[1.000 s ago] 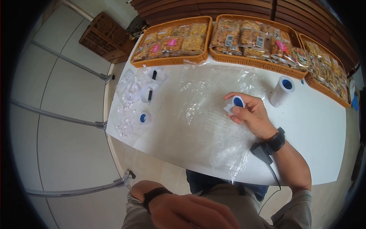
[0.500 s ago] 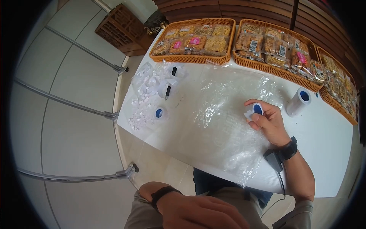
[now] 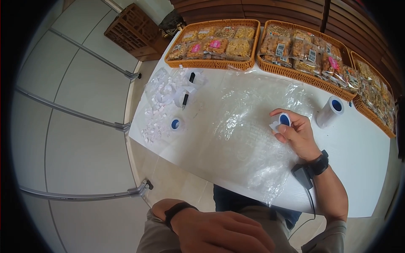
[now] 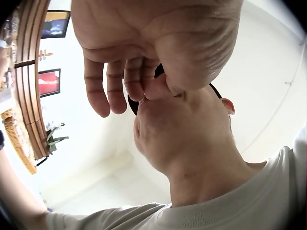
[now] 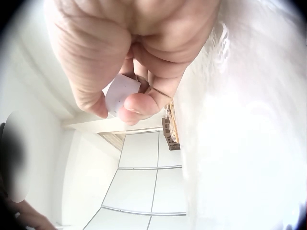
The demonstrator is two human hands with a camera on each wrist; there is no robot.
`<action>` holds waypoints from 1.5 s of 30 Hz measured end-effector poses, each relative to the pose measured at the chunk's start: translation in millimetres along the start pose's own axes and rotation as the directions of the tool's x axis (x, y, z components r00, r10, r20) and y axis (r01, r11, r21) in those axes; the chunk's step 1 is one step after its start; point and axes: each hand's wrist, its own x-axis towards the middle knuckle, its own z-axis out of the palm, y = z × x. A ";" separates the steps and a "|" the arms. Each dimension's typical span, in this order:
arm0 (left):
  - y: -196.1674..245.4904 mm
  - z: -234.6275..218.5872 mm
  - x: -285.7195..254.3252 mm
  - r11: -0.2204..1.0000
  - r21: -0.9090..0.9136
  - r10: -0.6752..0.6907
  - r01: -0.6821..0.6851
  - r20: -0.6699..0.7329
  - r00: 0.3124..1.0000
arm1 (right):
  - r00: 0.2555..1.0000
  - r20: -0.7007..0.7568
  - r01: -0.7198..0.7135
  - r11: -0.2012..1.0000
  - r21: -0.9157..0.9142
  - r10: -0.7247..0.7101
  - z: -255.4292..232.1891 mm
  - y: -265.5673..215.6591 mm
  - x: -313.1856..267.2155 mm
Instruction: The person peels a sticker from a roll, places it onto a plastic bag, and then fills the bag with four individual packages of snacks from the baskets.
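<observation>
My right hand [image 3: 303, 139] grips a small white label roll [image 3: 284, 119] with a blue core, above a clear plastic sheet [image 3: 249, 139] on the table. A short loose end of the label strip sticks out by the thumb. In the right wrist view the roll's white side [image 5: 121, 93] shows between thumb and fingers. My left hand [image 3: 223, 231] is raised off the table, close in front of my body. In the left wrist view its fingers [image 4: 115, 86] hang loosely bent, thumb near the index finger, below the chin; nothing shows in them.
Wicker baskets [image 3: 213, 64] of bagged snacks line the table's [image 3: 354, 168] back edge. A taller white roll [image 3: 330, 112] stands at right. At left lie paper scraps [image 3: 158, 111], two black pens [image 3: 185, 100] and another blue-cored roll [image 3: 175, 124]. A cable hangs from the right wrist device [image 3: 303, 175].
The head view has shifted, so the whole scene sits further right than a second ago. My right hand keeps its grip on the label roll; both hands stay almost still.
</observation>
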 end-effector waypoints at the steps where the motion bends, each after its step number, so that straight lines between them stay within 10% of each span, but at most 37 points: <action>1: -8.2 6.1 0.2 0.997 0.028 0.080 -0.079 -0.052 0.995 | 1.000 0.006 0.003 1.000 0.002 -0.003 -0.9 0.8 0.1; 19: -7.4 -17.4 -0.8 0.948 0.234 0.187 -0.217 0.145 0.972 | 1.000 -0.009 0.000 1.000 -0.006 0.000 0.0 -0.4 0.6; 22: 23.0 -51.9 18.5 0.871 0.483 -0.241 0.085 0.270 0.932 | 1.000 -0.016 0.002 1.000 -0.007 -0.003 0.8 -1.7 0.3; 25: 14.8 -98.1 16.6 0.364 0.885 -0.466 0.292 -0.098 0.879 | 1.000 -0.008 0.004 1.000 -0.012 -0.004 -0.7 0.2 1.1; 28: -3.6 -154.0 4.7 -0.177 0.901 -0.437 0.395 -0.432 0.789 | 1.000 0.005 0.010 1.000 -0.004 -0.010 -2.9 2.7 1.0; 45: -52.4 -223.9 -33.4 -0.212 0.826 -0.477 0.522 -0.554 0.683 | 1.000 0.008 0.012 1.000 -0.009 -0.012 -3.3 3.0 1.7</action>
